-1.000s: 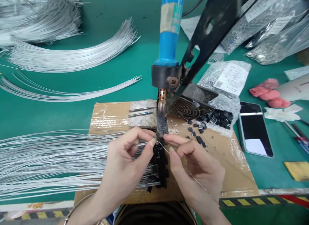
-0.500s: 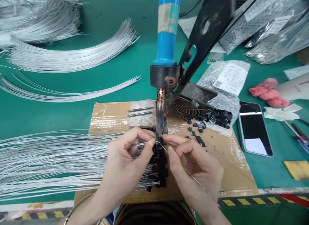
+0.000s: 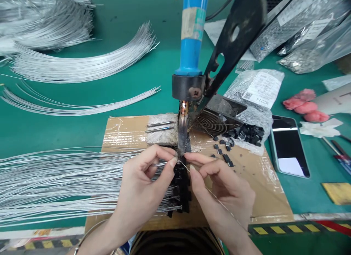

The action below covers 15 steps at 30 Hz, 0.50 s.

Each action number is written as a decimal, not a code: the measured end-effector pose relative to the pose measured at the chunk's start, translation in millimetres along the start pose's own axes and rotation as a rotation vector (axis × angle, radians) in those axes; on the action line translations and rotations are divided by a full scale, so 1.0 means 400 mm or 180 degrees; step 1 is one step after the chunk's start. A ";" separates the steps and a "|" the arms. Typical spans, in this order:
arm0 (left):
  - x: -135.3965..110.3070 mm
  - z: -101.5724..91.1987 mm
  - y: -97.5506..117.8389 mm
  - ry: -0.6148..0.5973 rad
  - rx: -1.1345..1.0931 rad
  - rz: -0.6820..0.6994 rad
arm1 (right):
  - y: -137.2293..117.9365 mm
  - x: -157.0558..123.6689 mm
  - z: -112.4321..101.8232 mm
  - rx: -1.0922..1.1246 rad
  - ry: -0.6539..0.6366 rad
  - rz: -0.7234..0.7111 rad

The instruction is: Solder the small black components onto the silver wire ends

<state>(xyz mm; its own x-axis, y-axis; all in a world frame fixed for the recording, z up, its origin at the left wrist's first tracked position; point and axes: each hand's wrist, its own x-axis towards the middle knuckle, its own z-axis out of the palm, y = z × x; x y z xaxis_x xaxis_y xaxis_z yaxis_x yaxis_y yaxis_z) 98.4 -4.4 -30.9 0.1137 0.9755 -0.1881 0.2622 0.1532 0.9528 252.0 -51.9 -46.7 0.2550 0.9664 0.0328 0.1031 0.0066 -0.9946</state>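
My left hand [image 3: 149,182] pinches the end of a thin wire between thumb and forefinger, just left of the soldering iron's tip; the small piece in the pinch is mostly hidden. In my right hand [image 3: 225,185], closed at the fingertips, is a strand of solder wire [image 3: 219,201] that reaches up to the tip and trails back over the palm. The blue soldering iron [image 3: 191,54] hangs tip down in a black metal bracket [image 3: 236,32]. Under the hands lie many grey wires [image 3: 68,178], with a row of black connectors [image 3: 184,189] at their right ends.
A cardboard sheet [image 3: 263,196] covers the work spot. On it are a fibrous pad [image 3: 161,136] with metal sticks, a black fan [image 3: 219,121] and loose black pieces [image 3: 226,158]. Wire bundles [image 3: 82,68] lie at left; a phone [image 3: 289,145] and plastic bags [image 3: 263,88] at right.
Both hands hold nearly the same pose at the iron's tip. The whole view has shifted very slightly; the right thumb has moved a little closer to the tip along the solder wire.
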 end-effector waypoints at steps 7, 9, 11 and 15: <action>-0.001 -0.001 -0.004 0.0011 0.0060 -0.0015 | 0.003 0.001 -0.001 -0.0019 -0.0019 0.0009; 0.000 -0.001 -0.003 0.0003 0.0072 -0.0028 | 0.005 0.001 -0.001 -0.0018 -0.0012 -0.0007; 0.000 0.000 -0.001 -0.0002 0.0087 -0.0035 | 0.005 0.001 0.000 -0.0028 -0.0007 -0.0029; 0.001 0.001 0.004 -0.0026 0.0080 -0.0008 | 0.003 0.001 0.001 -0.0068 0.0016 -0.0049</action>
<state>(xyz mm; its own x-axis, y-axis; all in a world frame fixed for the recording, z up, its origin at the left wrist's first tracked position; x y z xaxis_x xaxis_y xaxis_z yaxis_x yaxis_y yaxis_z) 99.4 -3.9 -29.4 0.1207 0.9738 -0.1926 0.2864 0.1516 0.9460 251.8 -51.5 -47.8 0.2581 0.9649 0.0486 0.1275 0.0158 -0.9917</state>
